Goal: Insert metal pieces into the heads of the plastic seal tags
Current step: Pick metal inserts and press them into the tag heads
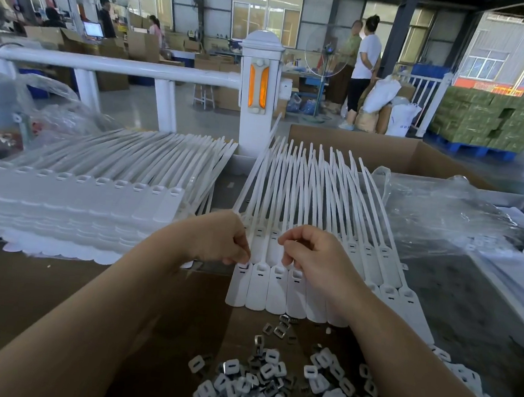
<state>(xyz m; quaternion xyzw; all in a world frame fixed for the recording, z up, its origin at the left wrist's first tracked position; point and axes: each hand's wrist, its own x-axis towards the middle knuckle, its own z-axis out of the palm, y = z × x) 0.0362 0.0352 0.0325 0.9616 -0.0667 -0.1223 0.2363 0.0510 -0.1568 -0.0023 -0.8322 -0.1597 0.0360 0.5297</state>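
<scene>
here both the left hand (219,239) and right hand (309,253) curl, fingertips pressing seal tags (265,287).

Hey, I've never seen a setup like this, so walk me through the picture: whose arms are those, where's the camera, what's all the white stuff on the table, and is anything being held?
There is no machine here. The one picture comes from a camera worn on a person's head, looking forward and down at their own bare arms. The left hand and right hand have their fingers curled down at the heads of a joined row of white plastic seal tags, whose long tails fan away from the person. Whether a metal piece is pinched in either hand is too small to tell. Near the bottom lies a loose pile of small metal pieces on a brown cardboard surface. To the left sits a stack of more tags. Behind is a factory floor.
</scene>
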